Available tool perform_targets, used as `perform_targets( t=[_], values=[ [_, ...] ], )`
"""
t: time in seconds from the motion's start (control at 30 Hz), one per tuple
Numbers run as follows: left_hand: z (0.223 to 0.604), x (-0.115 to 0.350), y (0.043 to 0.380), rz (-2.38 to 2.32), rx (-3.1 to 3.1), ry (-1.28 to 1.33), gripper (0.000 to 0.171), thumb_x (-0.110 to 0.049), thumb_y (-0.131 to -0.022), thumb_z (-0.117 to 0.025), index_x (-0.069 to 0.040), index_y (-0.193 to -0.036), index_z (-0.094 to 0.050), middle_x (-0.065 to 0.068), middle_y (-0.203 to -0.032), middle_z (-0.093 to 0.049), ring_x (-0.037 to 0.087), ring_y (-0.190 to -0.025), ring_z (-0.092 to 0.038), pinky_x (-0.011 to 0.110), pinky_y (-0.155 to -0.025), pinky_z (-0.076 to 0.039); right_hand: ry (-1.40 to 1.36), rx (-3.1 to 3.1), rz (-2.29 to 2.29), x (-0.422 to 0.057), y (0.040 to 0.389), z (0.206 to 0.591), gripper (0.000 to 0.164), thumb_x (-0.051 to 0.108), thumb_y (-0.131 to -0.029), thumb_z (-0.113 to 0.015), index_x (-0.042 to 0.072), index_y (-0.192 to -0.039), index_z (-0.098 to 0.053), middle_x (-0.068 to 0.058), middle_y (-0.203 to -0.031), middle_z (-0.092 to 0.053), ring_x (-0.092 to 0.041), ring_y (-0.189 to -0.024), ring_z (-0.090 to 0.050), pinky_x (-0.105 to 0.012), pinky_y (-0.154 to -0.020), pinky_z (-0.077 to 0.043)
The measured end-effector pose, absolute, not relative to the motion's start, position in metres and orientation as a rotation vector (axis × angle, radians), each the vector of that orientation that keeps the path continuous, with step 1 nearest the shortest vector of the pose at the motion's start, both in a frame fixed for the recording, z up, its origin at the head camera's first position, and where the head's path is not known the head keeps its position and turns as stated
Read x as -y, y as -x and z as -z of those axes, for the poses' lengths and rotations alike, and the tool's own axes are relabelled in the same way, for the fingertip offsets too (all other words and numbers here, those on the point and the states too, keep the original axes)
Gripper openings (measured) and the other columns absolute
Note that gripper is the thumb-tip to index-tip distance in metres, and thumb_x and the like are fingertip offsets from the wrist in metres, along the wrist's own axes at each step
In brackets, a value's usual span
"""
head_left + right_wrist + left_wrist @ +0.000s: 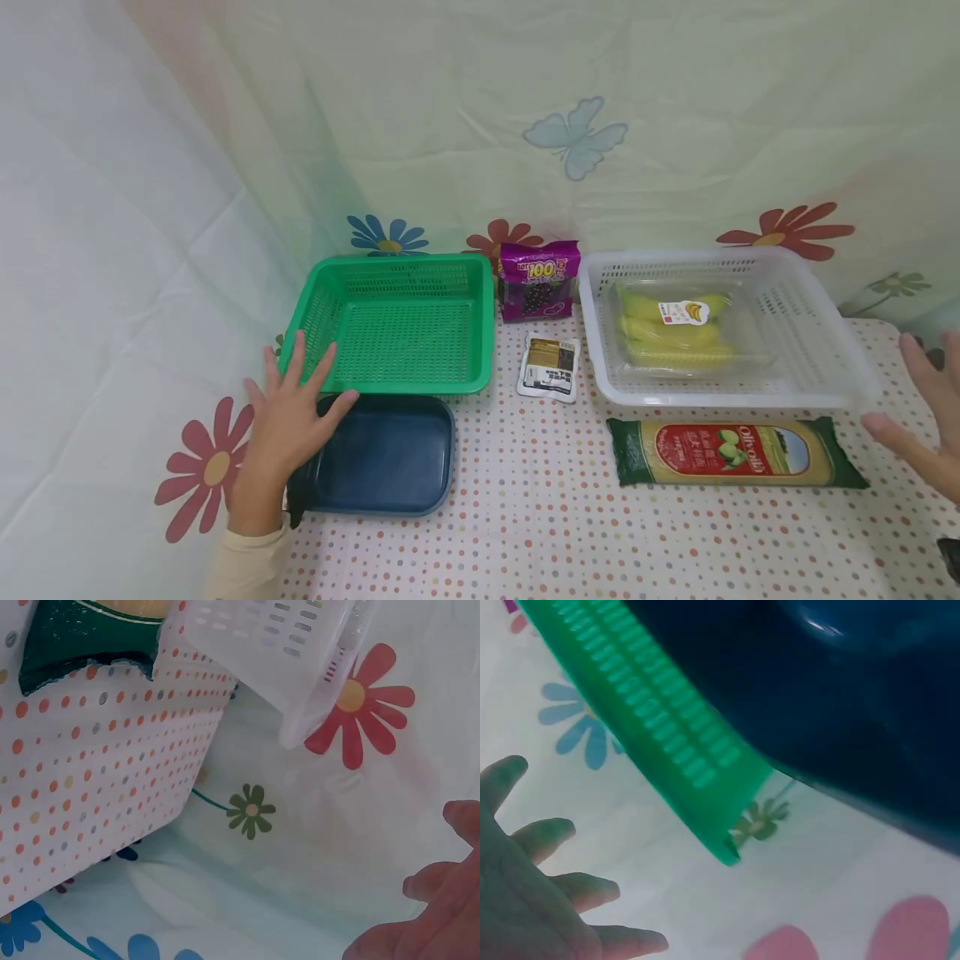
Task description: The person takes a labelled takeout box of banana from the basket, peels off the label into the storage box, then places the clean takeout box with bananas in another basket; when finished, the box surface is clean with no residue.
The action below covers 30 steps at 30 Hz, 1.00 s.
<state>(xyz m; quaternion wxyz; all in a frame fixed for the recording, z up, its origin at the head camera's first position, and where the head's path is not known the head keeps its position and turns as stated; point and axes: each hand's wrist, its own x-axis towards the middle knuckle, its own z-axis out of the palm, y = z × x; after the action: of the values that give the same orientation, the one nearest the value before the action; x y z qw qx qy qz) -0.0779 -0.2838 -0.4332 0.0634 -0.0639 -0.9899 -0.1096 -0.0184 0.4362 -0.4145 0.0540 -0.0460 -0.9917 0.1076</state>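
Note:
My left hand [288, 425] hovers with spread fingers over the left end of a dark blue tray [382, 458], close to the green basket [483, 333] behind it. In the left wrist view its fingers [585, 889] are apart, with nothing in them. At the right edge my right hand [933, 417], partly out of frame, is held with fingers spread beside a white basket [832, 333]. That basket holds a clear plastic box of bananas [675, 329]. A green-ended pack of spaghetti [731, 454] lies in front of it, left of the right hand.
Between the baskets stands a purple candy bag [538, 283], and a small white-and-gold packet [550, 367] lies before it. The dotted tablecloth [540, 533] covers the table. A curtain with flowers and a butterfly [576, 137] hangs behind and at the sides.

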Motion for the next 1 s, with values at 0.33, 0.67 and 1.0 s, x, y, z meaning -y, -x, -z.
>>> perform_targets(
  t=[0.33,0.67,1.0],
  values=[
    [0.425,0.216,0.093,0.799,2.834,0.306,0.063,-0.048,-0.106,-0.049,-0.026,-0.162,-0.032,0.008,-0.172,-0.014,0.043,-0.158,-0.008,0.082,-0.113,-0.010,-0.050,3.037,-0.367,-0.432,0.054,0.402,0.097,0.061,-0.103,-0.044,0.006,-0.163,0.010,-0.022,-0.168,0.019,-0.046,-0.154,0.017,-0.069,-0.120,0.009],
    [0.413,0.122,0.123,1.246,2.608,0.435,0.052,-0.039,-0.109,-0.048,-0.017,-0.156,-0.045,0.008,-0.166,-0.033,0.030,-0.152,-0.034,0.059,-0.120,-0.034,-0.097,3.172,-0.775,-0.429,0.120,0.389,0.089,0.038,-0.104,-0.056,0.018,-0.165,0.006,-0.037,-0.164,-0.003,-0.072,-0.135,-0.020,-0.088,-0.098,-0.019],
    [0.408,0.036,0.138,1.741,2.554,0.468,0.048,-0.041,-0.107,-0.052,-0.021,-0.150,-0.053,0.008,-0.158,-0.045,0.027,-0.141,-0.051,0.044,-0.105,-0.054,0.000,3.373,-1.068,-0.431,0.161,0.389,0.096,0.049,-0.103,-0.056,0.014,-0.163,0.010,-0.042,-0.161,-0.002,-0.070,-0.127,-0.032,-0.071,-0.086,-0.052]
  ],
)
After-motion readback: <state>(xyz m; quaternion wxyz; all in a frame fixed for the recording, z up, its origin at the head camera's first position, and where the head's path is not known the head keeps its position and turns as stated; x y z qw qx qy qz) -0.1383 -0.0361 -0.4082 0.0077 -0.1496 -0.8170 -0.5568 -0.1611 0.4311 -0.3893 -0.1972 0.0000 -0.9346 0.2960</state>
